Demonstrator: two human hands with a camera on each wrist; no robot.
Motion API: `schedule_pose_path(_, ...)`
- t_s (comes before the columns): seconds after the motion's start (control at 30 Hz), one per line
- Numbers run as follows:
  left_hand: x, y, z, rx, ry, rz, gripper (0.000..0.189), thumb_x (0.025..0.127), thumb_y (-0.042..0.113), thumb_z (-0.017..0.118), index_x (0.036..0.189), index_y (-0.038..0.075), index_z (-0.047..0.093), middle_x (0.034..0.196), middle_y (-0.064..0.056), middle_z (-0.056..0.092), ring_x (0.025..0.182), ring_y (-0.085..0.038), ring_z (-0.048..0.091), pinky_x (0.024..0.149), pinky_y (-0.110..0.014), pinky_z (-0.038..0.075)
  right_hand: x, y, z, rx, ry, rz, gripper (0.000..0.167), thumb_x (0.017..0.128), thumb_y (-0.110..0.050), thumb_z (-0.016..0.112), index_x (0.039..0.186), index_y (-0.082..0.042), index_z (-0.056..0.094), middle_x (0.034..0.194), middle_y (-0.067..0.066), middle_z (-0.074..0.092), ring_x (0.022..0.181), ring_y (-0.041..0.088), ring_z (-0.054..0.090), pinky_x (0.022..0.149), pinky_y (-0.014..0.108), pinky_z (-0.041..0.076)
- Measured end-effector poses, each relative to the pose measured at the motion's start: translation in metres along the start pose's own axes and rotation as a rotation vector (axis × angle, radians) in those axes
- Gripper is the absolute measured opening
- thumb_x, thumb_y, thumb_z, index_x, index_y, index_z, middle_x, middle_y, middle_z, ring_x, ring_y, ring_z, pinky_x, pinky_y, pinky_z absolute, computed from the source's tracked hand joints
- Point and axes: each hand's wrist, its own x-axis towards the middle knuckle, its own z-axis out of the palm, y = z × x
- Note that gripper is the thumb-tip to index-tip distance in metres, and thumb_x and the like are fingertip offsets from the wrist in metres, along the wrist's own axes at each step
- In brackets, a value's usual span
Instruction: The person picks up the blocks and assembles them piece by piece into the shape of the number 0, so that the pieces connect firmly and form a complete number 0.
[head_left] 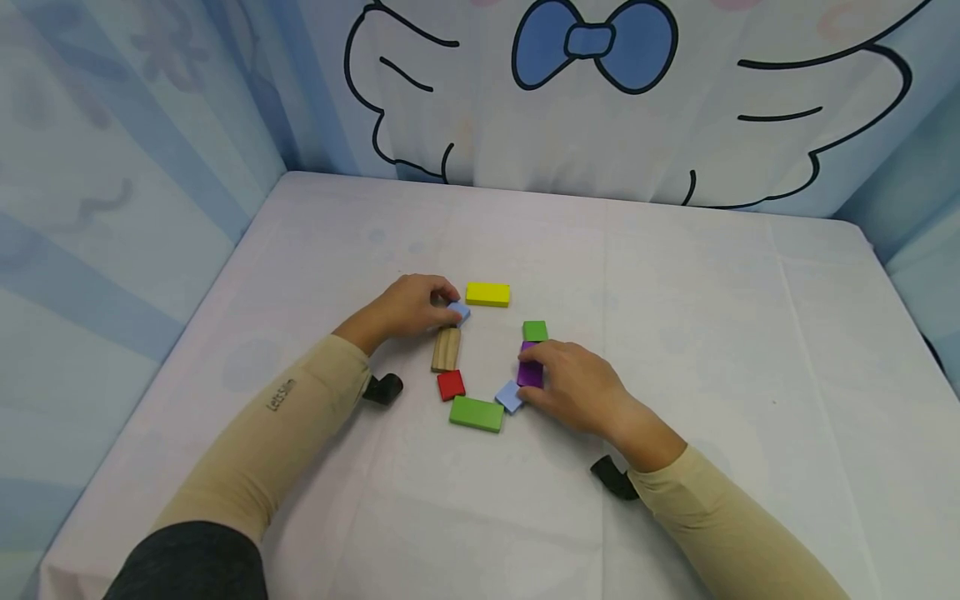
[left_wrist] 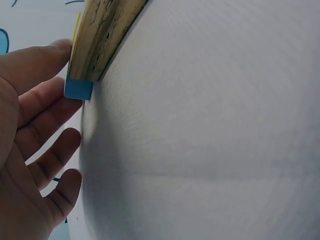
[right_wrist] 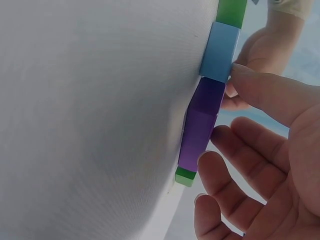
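Note:
My left hand (head_left: 415, 304) pinches a light blue block (head_left: 460, 312) between thumb and fingers, at the far end of a striped wooden block (head_left: 446, 349). In the left wrist view, the blue block (left_wrist: 78, 90) shows partly behind the wooden one (left_wrist: 100, 42). My right hand (head_left: 581, 385) lies over a purple block (head_left: 531, 374), fingers loosely bent against it. Its thumb tip touches the edge of a second light blue block (right_wrist: 220, 52), which adjoins the purple block's end (right_wrist: 200, 125). A small green block (head_left: 535, 330) sits at the purple block's far end.
A yellow block (head_left: 488, 294) lies at the back, right of the left hand. In front are a red block (head_left: 451, 385) and a long green block (head_left: 477, 413). Together the blocks form a rough ring on the white tablecloth (head_left: 697, 333). Patterned curtains (head_left: 600, 125) surround the table.

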Motion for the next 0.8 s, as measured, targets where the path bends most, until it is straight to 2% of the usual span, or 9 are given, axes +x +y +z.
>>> schedule_pose_path(0.8,-0.0019,-0.0036,0.0003,-0.013,0.001,-0.021,0.039,0.091,0.032,0.076,0.122,0.01,0.066,0.12,-0.006,0.063,0.108,-0.024,0.052,0.098,-0.038,0.044,0.0,0.0006,-0.0001,0.006,-0.001,0.002,0.044,0.089,-0.025,0.077,0.125,-0.003,0.065,0.124,0.013,0.066,0.112,0.03,0.061,0.094,0.044,0.05)
